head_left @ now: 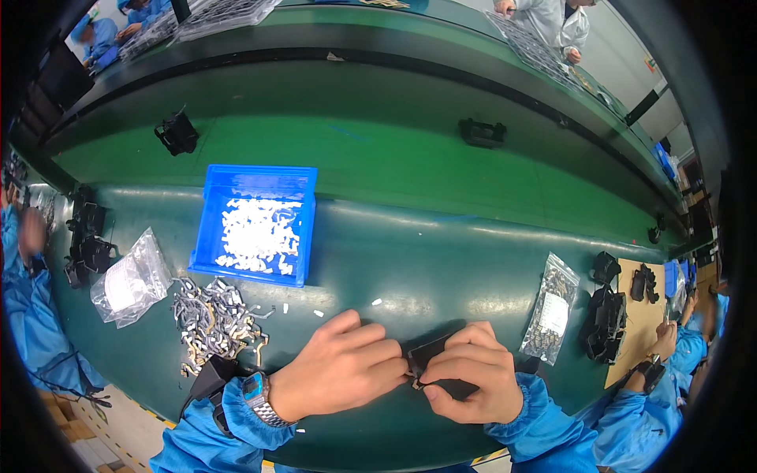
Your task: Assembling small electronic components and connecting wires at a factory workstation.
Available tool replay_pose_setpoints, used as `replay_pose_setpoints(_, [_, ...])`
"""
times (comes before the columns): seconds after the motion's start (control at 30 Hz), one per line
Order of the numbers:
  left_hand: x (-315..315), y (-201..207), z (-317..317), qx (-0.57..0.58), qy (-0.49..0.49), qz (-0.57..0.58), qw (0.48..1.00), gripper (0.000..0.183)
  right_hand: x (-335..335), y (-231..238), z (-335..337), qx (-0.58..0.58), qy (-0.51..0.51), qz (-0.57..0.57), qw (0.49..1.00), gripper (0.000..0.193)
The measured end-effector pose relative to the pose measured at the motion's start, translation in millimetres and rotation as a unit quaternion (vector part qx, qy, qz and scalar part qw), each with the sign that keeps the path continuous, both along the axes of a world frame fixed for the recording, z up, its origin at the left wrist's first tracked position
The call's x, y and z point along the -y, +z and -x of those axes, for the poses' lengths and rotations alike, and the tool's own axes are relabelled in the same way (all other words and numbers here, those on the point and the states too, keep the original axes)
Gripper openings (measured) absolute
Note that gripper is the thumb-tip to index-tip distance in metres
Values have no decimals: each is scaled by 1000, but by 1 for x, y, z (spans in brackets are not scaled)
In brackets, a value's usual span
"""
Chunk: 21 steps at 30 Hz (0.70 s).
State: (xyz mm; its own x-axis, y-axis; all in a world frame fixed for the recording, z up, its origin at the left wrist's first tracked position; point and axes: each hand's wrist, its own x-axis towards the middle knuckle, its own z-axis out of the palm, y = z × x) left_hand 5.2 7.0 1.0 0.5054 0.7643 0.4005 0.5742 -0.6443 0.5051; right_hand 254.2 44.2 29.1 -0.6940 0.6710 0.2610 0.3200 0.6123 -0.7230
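Both my hands meet low in the middle of the bench, fingertips nearly touching. My left hand [343, 370] is closed, thumb and curled fingers pinched together; what lies inside the pinch is hidden. Between thumb and forefinger of my right hand [473, 374] a small tan-tipped piece [416, 384] sticks out, too small to name. A flat black block [426, 352] sits behind and partly under the right hand's fingers; whether they grip it I cannot tell. Left of my left hand lies a heap of short grey cables [211, 319] with pale ends.
Beyond my left hand, a blue bin [310, 229] holds many small white pieces [256, 232]. Clear bags lie left [132, 280] and right [550, 311]. Black plastic parts [605, 323] are gathered at right, beside a brown board [628, 347]. A co-worker's hand [664, 340] is at far right.
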Motion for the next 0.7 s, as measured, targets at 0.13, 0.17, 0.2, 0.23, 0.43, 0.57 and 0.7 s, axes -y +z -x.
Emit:
replay_pose_setpoints(0.13, [0, -3, 1, -25, -4, -21, 999, 12, 0, 1, 0, 7, -1, 1, 1000, 21])
replay_pose_setpoints(0.17, [-1, -3, 2, -35, -9, -26, 999, 12, -1, 2, -2, 12, 10, 3, 1000, 26])
replay_pose_setpoints(0.2, [0, -3, 2, -45, -13, -31, 998, 12, -2, 3, -2, 16, 22, 4, 1000, 31])
replay_pose_setpoints(0.23, [0, -3, 2, -45, -11, -31, 998, 12, 0, 4, -1, 16, 24, 4, 1000, 31])
replay_pose_setpoints(0.43, [0, -2, 2, -67, -10, -49, 997, 11, 2, 8, 8, 146, -19, -35, 988, 72])
replay_pose_setpoints(0.57, [0, -3, -1, -68, 0, -69, 995, 13, 1, -1, 5, 146, -16, -78, 986, 73])
replay_pose_setpoints(0.7, [1, -3, 1, -70, 8, -67, 995, 15, -1, 1, 5, 113, 12, -4, 994, 71])
